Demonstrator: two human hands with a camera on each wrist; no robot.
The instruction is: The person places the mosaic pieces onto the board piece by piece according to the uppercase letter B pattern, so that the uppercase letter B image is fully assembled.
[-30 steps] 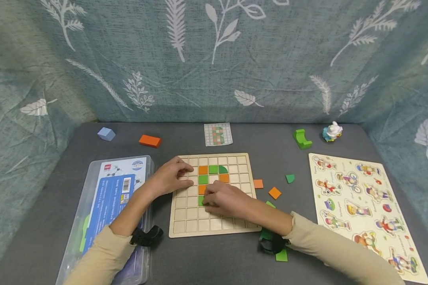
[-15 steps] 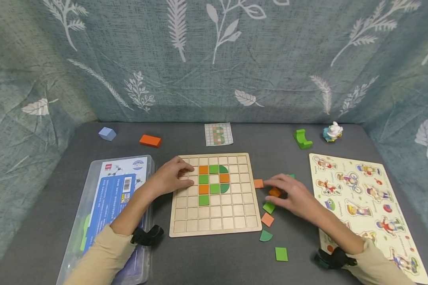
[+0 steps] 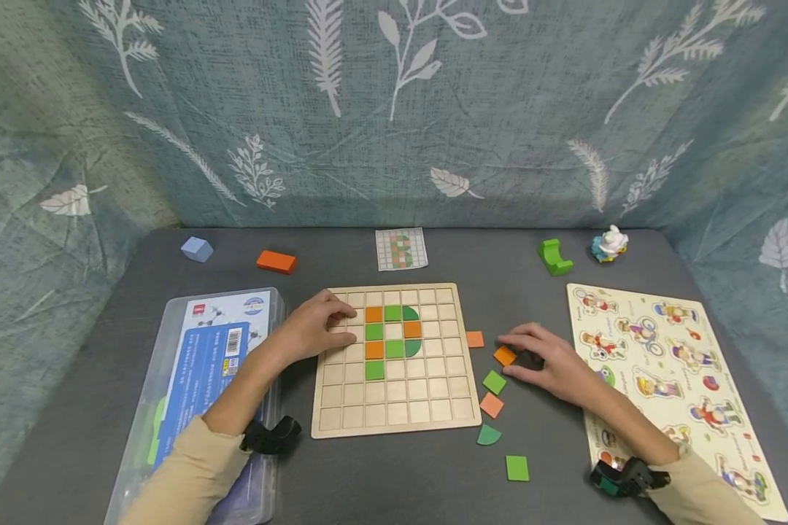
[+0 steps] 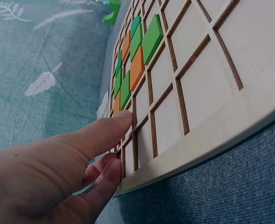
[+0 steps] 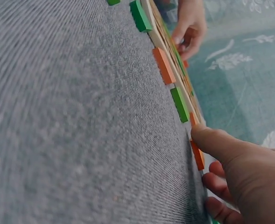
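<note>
A wooden grid board (image 3: pixel 341 417) holds orange, green and dark green quarter-round tiles. My left hand (image 3: pixel 315 322) rests on its left side, thumb and fingertips touching the cells near the rim; the left wrist view shows the thumb (image 4: pixel 111 133) lying over the grid. To the right of the board, my right hand (image 3: pixel 551 362) has thumb and index finger spread around an orange square tile (image 3: pixel 504 356) that lies on the table. In the right wrist view the thumb tip (image 5: pixel 205 137) is at the top of that tile (image 5: pixel 197 156).
Loose near the board lie a salmon tile (image 3: pixel 475 339), a green tile (image 3: pixel 495 382), another salmon tile (image 3: pixel 491 405), a quarter-round tile (image 3: pixel 489 435) and a green square (image 3: pixel 517 468). A pattern card (image 3: pixel 401 249) lies behind. A plastic case (image 3: pixel 272 408) and a picture puzzle (image 3: pixel 637 343) flank the board.
My right hand has left the board and moved right to the loose orange tile. A green tile and a quarter-round tile now show where it was. My left hand has stayed put.
</note>
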